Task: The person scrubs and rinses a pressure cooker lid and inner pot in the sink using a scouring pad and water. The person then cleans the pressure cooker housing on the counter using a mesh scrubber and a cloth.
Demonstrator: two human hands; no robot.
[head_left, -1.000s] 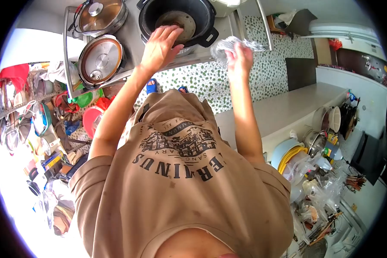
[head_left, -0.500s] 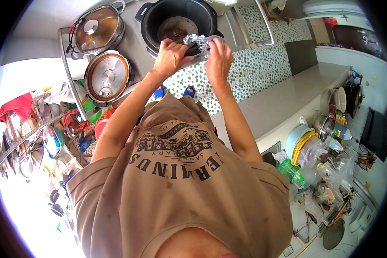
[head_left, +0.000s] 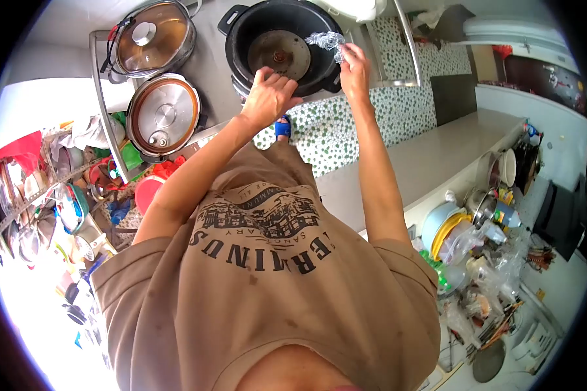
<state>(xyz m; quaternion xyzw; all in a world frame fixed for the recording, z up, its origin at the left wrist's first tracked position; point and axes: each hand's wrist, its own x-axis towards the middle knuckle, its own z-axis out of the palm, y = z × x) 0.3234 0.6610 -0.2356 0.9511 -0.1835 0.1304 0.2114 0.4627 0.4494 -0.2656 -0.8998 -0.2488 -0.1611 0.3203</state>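
A deep black pot [head_left: 319, 62] with side handles stands on the counter in front of me, with a round metal disc [head_left: 279, 55] at its bottom. My left hand [head_left: 270, 98] is at the near rim, fingers curled over the edge and thumb sticking out to the right. At the pot's right side, my right hand [head_left: 355, 73] pinches a shiny, silvery tangle [head_left: 325, 41] that looks like a steel wool scrubber. The tangle stretches left from my fingertips, over the pot's inside. Whether it touches the pot wall I cannot tell.
Left of the pot are a glass-lidded pan [head_left: 151, 42] and a round metal lid [head_left: 164, 117]. A metal rail [head_left: 407, 39] borders the counter on the right. Bowls and plastic bags [head_left: 492, 267] crowd the right side; utensils [head_left: 65, 208] clutter the left.
My right hand has moved right, away from my left hand, carrying the silvery tangle along. My left hand keeps its place at the pot's rim. The whole view has shifted slightly.
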